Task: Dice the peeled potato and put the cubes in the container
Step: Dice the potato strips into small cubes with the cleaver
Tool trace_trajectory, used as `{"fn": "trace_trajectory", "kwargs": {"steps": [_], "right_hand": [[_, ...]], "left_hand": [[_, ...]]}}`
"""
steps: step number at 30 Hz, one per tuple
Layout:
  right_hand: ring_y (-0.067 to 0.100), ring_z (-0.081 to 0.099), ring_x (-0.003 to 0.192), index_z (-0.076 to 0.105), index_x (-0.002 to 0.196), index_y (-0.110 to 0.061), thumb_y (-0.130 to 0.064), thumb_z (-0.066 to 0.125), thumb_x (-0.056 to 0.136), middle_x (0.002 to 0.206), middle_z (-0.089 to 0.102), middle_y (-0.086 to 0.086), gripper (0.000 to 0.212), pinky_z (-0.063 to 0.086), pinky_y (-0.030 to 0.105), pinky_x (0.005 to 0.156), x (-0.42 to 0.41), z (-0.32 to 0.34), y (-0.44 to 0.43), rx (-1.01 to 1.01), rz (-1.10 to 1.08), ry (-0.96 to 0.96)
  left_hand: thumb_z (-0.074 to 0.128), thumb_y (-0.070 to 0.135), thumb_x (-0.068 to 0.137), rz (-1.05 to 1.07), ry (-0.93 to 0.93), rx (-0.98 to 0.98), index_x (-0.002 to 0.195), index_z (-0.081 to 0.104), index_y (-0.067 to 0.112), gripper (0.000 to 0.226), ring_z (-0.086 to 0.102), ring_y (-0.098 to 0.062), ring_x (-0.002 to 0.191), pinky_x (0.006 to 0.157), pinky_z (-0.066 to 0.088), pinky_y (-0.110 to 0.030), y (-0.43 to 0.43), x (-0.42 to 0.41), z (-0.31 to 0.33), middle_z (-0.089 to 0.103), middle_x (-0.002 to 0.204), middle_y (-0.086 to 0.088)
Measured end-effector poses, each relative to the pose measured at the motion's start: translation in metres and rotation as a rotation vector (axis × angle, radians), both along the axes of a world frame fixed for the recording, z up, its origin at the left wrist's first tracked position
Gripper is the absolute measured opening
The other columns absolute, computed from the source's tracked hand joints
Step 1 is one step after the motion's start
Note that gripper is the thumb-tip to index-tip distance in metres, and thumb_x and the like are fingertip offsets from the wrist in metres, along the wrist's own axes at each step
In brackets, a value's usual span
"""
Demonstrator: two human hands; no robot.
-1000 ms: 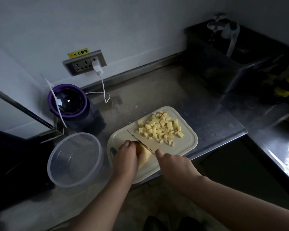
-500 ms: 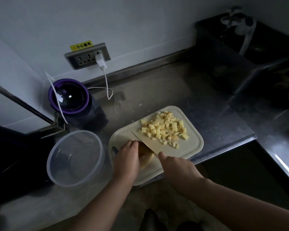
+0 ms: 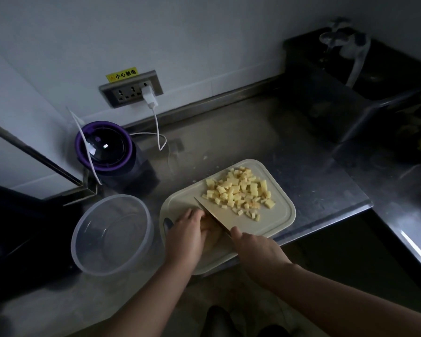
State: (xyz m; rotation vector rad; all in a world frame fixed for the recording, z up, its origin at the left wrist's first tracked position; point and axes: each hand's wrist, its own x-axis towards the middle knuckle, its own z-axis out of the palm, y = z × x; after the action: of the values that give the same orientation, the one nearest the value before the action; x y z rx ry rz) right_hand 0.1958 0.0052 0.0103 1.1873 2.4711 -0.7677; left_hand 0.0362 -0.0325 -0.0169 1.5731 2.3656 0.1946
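Note:
A pale cutting board (image 3: 281, 221) lies on the steel counter with a pile of yellow potato cubes (image 3: 241, 190) on its far half. A remaining piece of peeled potato (image 3: 213, 233) sits at the near left of the board. My left hand (image 3: 185, 235) holds it down with curled fingers. My right hand (image 3: 258, 251) grips the handle of a knife (image 3: 213, 216), whose blade lies along the potato's right side, tip pointing away. A clear round plastic container (image 3: 112, 234) stands empty left of the board.
A purple-rimmed appliance (image 3: 105, 147) stands behind the container, with a white cable running to a wall socket (image 3: 131, 90). A dark sink (image 3: 374, 76) sits at the back right. The counter edge (image 3: 326, 224) runs just right of the board.
The knife blade has come down along the potato piece between both hands. The camera view shifted slightly; both hands stay at the same spot on the board.

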Motion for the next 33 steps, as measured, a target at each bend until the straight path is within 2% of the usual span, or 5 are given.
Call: {"fn": "trace_trajectory", "kwargs": {"steps": [7, 12, 18, 26, 33], "right_hand": [[0.018, 0.064, 0.083, 0.031, 0.14, -0.018, -0.017, 0.05, 0.1, 0.097, 0.059, 0.005, 0.044, 0.054, 0.029, 0.071, 0.004, -0.001, -0.002, 0.013, -0.01, -0.001], [0.02, 0.065, 0.083, 0.032, 0.14, -0.015, -0.015, 0.048, 0.1, 0.09, 0.057, 0.005, 0.044, 0.056, 0.032, 0.072, 0.001, 0.0, 0.002, 0.029, 0.001, -0.005], [0.023, 0.066, 0.084, 0.036, 0.137, -0.016, -0.015, 0.049, 0.099, 0.096, 0.064, 0.007, 0.041, 0.058, 0.04, 0.078, 0.007, -0.003, 0.004, 0.058, -0.005, 0.008], [0.021, 0.064, 0.08, 0.037, 0.136, -0.016, -0.015, 0.051, 0.098, 0.096, 0.061, 0.007, 0.041, 0.057, 0.035, 0.073, 0.008, 0.003, 0.0, 0.14, 0.038, 0.017], [0.022, 0.063, 0.081, 0.035, 0.137, -0.014, -0.015, 0.049, 0.1, 0.098, 0.061, 0.008, 0.04, 0.053, 0.034, 0.072, 0.012, 0.01, 0.002, 0.176, 0.064, 0.016]], "left_hand": [[0.059, 0.014, 0.09, 0.087, -0.318, 0.233, 0.12, 0.053, 0.028, 0.034, 0.047, -0.001, 0.105, 0.078, 0.042, -0.016, 0.018, -0.016, 0.032, 0.051, 0.122, 0.011], [0.034, 0.03, 0.094, -0.484, 0.013, -0.254, 0.1, 0.068, 0.031, 0.035, 0.049, -0.011, 0.112, 0.105, 0.029, -0.037, 0.06, -0.008, 0.038, 0.062, 0.112, 0.014], [0.021, 0.036, 0.09, -0.588, 0.138, -0.415, 0.102, 0.069, 0.025, 0.05, 0.048, -0.018, 0.11, 0.109, 0.022, -0.042, 0.07, -0.009, 0.022, 0.062, 0.116, 0.002], [0.054, 0.028, 0.091, -0.541, 0.0, -0.591, 0.097, 0.074, 0.021, 0.023, 0.062, -0.015, 0.091, 0.078, 0.047, -0.03, 0.092, -0.003, 0.046, 0.07, 0.1, 0.004], [0.067, 0.021, 0.088, -0.597, 0.147, -0.65, 0.102, 0.074, 0.018, 0.015, 0.062, -0.019, 0.097, 0.091, 0.051, -0.036, 0.11, 0.009, 0.037, 0.068, 0.105, 0.0]]}}
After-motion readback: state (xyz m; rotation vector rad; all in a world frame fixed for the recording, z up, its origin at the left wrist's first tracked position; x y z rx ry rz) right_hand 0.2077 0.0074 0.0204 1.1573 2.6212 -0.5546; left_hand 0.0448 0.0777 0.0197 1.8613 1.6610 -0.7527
